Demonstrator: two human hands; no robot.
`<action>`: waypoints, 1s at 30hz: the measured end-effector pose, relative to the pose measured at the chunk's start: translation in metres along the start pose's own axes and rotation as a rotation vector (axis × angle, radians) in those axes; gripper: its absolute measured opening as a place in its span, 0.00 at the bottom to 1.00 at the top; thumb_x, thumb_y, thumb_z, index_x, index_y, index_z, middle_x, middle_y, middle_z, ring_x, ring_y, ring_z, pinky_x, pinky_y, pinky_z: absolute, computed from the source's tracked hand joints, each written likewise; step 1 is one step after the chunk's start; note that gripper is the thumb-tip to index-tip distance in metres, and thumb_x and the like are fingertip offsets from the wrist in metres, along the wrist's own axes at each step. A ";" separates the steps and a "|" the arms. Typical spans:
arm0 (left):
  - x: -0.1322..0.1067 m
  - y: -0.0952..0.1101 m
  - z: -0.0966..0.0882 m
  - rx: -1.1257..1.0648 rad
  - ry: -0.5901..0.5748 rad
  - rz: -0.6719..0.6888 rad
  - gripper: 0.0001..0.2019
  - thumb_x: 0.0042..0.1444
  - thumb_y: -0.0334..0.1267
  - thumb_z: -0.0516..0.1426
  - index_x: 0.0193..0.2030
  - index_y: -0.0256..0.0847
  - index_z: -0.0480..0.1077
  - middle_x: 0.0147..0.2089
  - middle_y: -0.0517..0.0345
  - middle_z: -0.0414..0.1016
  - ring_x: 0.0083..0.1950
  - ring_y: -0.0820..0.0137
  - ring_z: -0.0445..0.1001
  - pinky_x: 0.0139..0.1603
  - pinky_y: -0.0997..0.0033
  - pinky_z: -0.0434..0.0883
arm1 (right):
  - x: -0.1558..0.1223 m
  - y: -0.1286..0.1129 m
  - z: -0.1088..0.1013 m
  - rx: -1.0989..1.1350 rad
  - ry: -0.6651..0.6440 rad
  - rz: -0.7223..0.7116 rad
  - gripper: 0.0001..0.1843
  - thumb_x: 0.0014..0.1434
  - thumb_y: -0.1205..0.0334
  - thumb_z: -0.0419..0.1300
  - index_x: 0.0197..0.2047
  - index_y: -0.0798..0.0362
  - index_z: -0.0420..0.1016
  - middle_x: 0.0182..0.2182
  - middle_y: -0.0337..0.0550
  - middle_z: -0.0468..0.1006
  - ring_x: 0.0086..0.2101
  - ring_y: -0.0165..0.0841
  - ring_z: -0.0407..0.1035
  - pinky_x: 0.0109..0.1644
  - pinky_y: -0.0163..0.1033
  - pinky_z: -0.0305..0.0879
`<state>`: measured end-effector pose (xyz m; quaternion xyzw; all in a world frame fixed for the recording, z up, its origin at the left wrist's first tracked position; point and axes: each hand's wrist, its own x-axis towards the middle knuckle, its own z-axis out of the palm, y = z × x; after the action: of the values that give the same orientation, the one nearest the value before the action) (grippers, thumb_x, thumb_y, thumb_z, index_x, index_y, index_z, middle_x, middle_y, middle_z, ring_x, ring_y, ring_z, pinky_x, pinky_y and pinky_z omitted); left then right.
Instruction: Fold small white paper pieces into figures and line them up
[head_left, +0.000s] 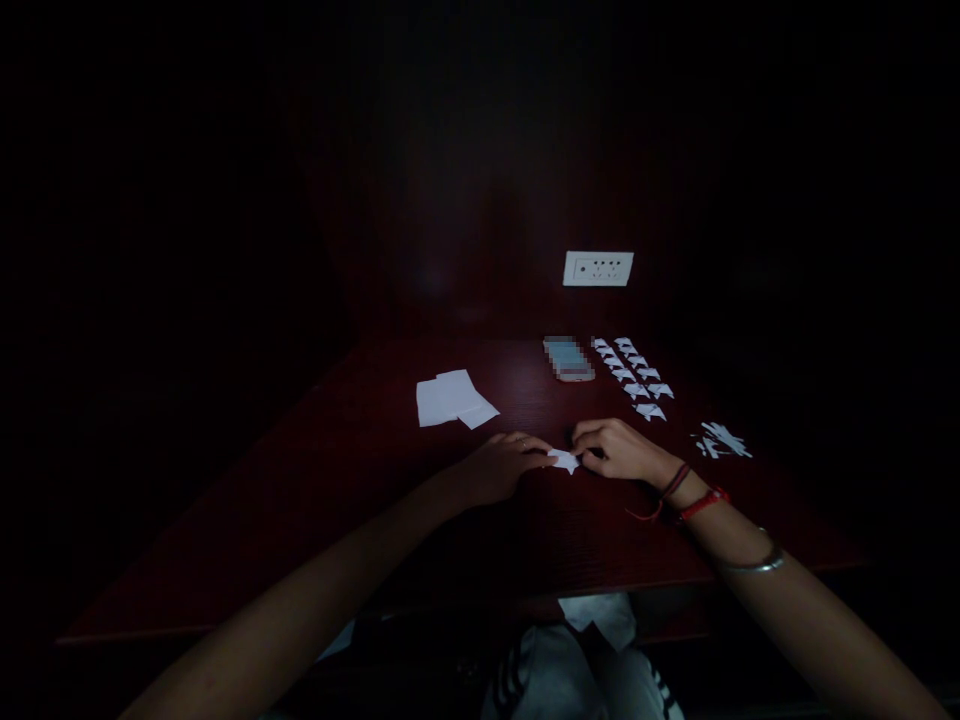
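A small white folded paper (565, 461) with pointed corners lies on the dark red table between my two hands. From the left, my left hand (501, 466) pinches its edge, thumb and fingers pressed together on the paper. My right hand (616, 449) has its fingers curled in at the paper's right side, with thumb and forefinger on its edge. Beyond my right hand, several similar folded white papers (636, 391) stand in two slanting rows. To the far left of them lie loose white paper sheets (444, 398), partly overlapping.
A phone (568, 358) with a blurred screen rests near the back of the table (360, 470). Thin white paper strips (721, 440) are heaped at the right. A wall socket (598, 268) is above the table, and white paper (604, 618) lies on my lap below the front edge.
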<state>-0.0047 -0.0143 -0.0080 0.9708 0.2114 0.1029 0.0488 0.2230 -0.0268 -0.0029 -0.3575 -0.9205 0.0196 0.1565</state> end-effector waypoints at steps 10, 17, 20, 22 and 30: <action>0.001 -0.013 -0.003 -0.156 0.110 0.020 0.28 0.41 0.18 0.43 0.49 0.44 0.58 0.53 0.59 0.57 0.53 0.71 0.56 0.52 0.65 0.56 | 0.006 -0.006 -0.005 0.112 0.114 0.061 0.11 0.50 0.69 0.50 0.36 0.54 0.72 0.34 0.42 0.70 0.33 0.28 0.65 0.39 0.33 0.60; 0.003 -0.030 -0.005 -0.175 0.263 -0.126 0.22 0.40 0.18 0.42 0.43 0.40 0.59 0.50 0.56 0.57 0.52 0.71 0.57 0.53 0.66 0.58 | 0.018 -0.018 0.000 0.131 -0.007 0.075 0.24 0.49 0.58 0.55 0.51 0.51 0.62 0.39 0.44 0.69 0.37 0.31 0.65 0.41 0.35 0.61; 0.002 -0.038 -0.003 -0.147 0.281 -0.152 0.22 0.40 0.18 0.43 0.42 0.40 0.60 0.49 0.56 0.57 0.51 0.71 0.58 0.52 0.65 0.59 | 0.021 -0.024 0.004 0.037 0.023 0.187 0.23 0.52 0.55 0.53 0.51 0.50 0.60 0.39 0.44 0.70 0.37 0.32 0.65 0.40 0.35 0.61; 0.001 -0.040 -0.003 -0.133 0.291 -0.157 0.22 0.40 0.18 0.43 0.42 0.40 0.60 0.49 0.56 0.57 0.51 0.71 0.58 0.52 0.66 0.59 | 0.021 -0.025 0.005 -0.051 0.093 0.314 0.23 0.53 0.53 0.50 0.52 0.51 0.60 0.40 0.46 0.70 0.37 0.33 0.66 0.39 0.37 0.61; 0.001 -0.042 -0.003 -0.103 0.294 -0.183 0.22 0.42 0.19 0.43 0.44 0.41 0.61 0.49 0.57 0.57 0.50 0.71 0.59 0.52 0.68 0.59 | 0.015 -0.011 -0.018 0.055 0.101 0.321 0.22 0.56 0.51 0.45 0.50 0.51 0.62 0.39 0.45 0.72 0.36 0.32 0.67 0.40 0.36 0.60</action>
<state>-0.0212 0.0241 -0.0111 0.9181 0.2983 0.2497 0.0763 0.2110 -0.0266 0.0200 -0.4960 -0.8416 0.0514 0.2073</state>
